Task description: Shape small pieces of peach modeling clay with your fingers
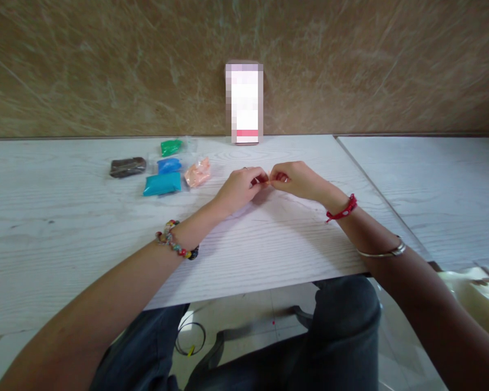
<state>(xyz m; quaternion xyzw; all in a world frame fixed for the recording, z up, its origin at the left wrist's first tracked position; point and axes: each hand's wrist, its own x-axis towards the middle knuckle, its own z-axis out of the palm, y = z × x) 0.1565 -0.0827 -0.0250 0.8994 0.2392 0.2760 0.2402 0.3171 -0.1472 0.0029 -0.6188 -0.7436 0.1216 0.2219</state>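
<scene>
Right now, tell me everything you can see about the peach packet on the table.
The peach packet looks like a crumpled, clear plastic bag with pale peach material inside, its creased surface catching the light. It lies on the white wood-grain table, to the right of the turquoise packet and the blue packet, and apart from the left hand. Only the table clearly touches it; whether it meets the turquoise packet, or is sealed, I can't tell.

5 packets on table — left of phone
</scene>
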